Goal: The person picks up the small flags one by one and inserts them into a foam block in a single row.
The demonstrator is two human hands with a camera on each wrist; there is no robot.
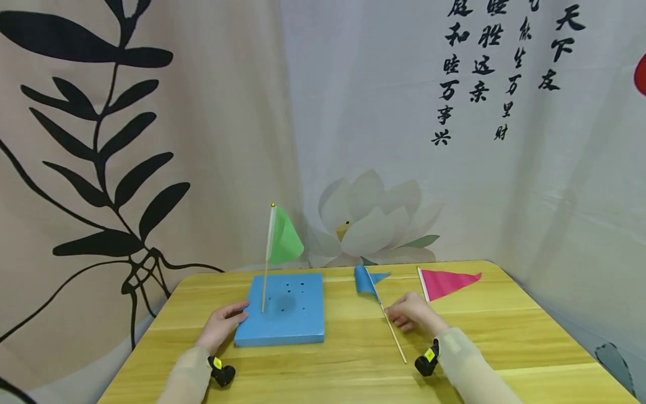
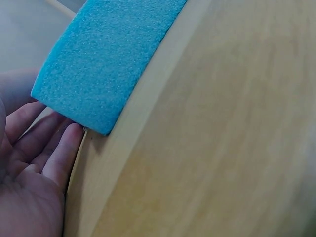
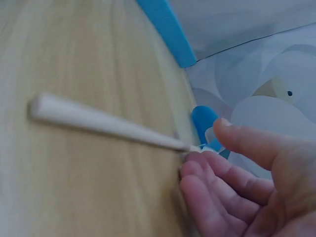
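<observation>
My left hand [image 1: 222, 325] rests at the left edge of a blue foam board [image 1: 303, 325], fingers extended against its side. In the left wrist view, the fingertips [image 2: 74, 133] are right at the board's corner. A green flag [image 1: 284, 238] stands upright in the board, its thin stick in a hole. My right hand [image 1: 414, 311] is at the stick of a blue flag [image 1: 364, 280], fingertips beside the shaft. From the right wrist, a gap shows between thumb and fingers, with the wooden stick [image 3: 108, 123] running up to them.
A pink flag [image 1: 449, 283] lies behind my right hand near the back of the wooden table [image 1: 353, 376]. Several small holes dot the board's top. A printed curtain [image 1: 242, 140] hangs behind the table's back edge.
</observation>
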